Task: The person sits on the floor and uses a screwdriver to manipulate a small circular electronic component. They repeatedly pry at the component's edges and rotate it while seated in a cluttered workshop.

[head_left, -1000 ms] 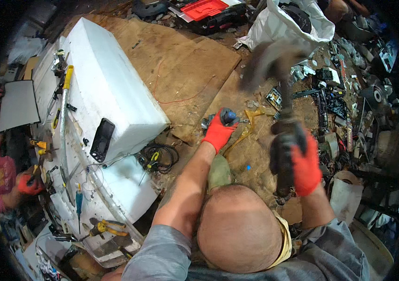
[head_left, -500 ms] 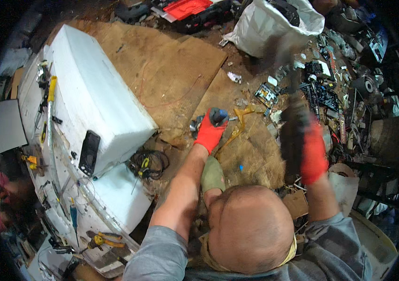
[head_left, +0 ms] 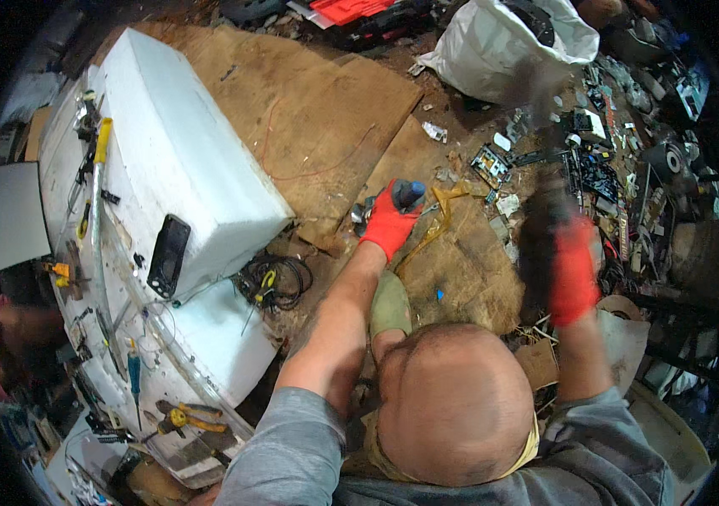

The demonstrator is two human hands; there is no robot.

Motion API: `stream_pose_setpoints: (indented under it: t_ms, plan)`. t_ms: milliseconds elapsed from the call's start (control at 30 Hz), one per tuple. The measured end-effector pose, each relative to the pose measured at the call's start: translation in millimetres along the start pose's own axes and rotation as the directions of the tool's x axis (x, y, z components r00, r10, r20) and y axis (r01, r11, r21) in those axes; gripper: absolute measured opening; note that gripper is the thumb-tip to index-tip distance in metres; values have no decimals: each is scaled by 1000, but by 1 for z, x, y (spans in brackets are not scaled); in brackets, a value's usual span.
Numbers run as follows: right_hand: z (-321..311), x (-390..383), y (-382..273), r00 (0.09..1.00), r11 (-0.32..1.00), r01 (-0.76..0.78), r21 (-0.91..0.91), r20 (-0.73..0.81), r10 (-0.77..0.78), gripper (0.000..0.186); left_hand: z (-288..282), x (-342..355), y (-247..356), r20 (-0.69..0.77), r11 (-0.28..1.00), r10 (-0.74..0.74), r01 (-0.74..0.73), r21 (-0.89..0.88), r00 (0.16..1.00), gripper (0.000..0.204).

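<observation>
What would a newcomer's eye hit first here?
Likely the red-gloved left hand near the center and the red-gloved right hand farther right, around a motion-blurred dark tool. Next, the big white block on the left and the person's head at bottom center. The open white sack at upper right also stands out.

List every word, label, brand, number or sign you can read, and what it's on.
Narrow strip, right side: lettering visible, not transcribed.
Blue-ended tool in left hand: too small to read.
Hammer-like tool in right hand: motion-blurred, unreadable.
Electronics module: too small to read.
</observation>
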State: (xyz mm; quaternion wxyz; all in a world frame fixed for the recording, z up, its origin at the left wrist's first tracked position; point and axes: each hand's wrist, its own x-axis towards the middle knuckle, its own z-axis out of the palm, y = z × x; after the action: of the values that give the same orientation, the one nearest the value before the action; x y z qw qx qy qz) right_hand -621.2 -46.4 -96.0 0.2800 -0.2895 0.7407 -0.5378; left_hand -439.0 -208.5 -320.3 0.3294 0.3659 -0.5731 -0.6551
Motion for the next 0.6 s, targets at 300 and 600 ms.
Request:
stream_pose_setpoints:
  t_ms: [300, 600]
  plan:
    - [62, -49, 94, 881, 907, -316, -280, 268, 390, 37, 23, 10, 3, 82, 750, -337, 320, -579, 938, 26]
    - [-49, 25, -93, 991, 893, 70, 445, 73, -114, 36, 16, 12, -2, 19, 970, -39, 33, 243, 999, 25]
